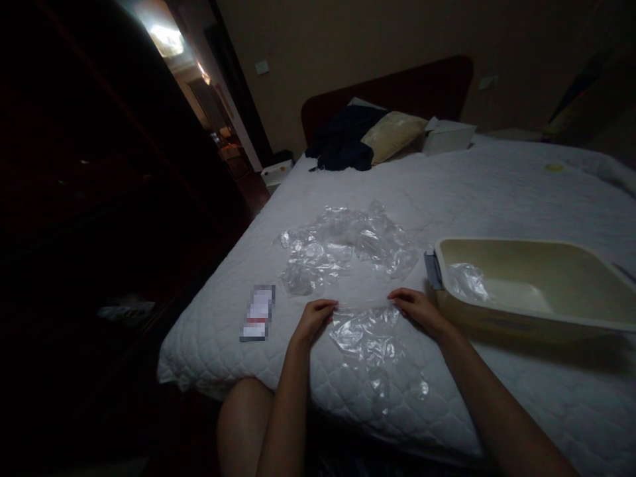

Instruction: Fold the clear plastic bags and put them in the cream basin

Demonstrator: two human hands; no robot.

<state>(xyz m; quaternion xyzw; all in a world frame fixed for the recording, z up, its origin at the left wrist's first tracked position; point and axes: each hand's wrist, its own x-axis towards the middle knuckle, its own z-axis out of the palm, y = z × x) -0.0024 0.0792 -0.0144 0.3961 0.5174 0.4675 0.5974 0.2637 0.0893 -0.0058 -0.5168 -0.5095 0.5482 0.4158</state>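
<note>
A clear plastic bag (370, 338) is stretched between my two hands at the near edge of the bed. My left hand (315, 318) pinches its upper left corner. At the upper right corner, the fingers of my right hand (415, 308) are closed on the same edge. The bag's lower part hangs crumpled on the white quilt. Just beyond my hands lies a loose spread of more clear plastic bags (342, 245). Left of my left hand is a phone (258, 315) with its screen blurred out.
A beige plastic bin (511, 318) stands to the right, with some clear plastic (467, 281) inside and a grey latch. Dark clothing (342, 139), a tan pillow (395, 136) and a white box (450, 138) sit near the headboard (387, 83). A yellow ring (554, 167) lies far right.
</note>
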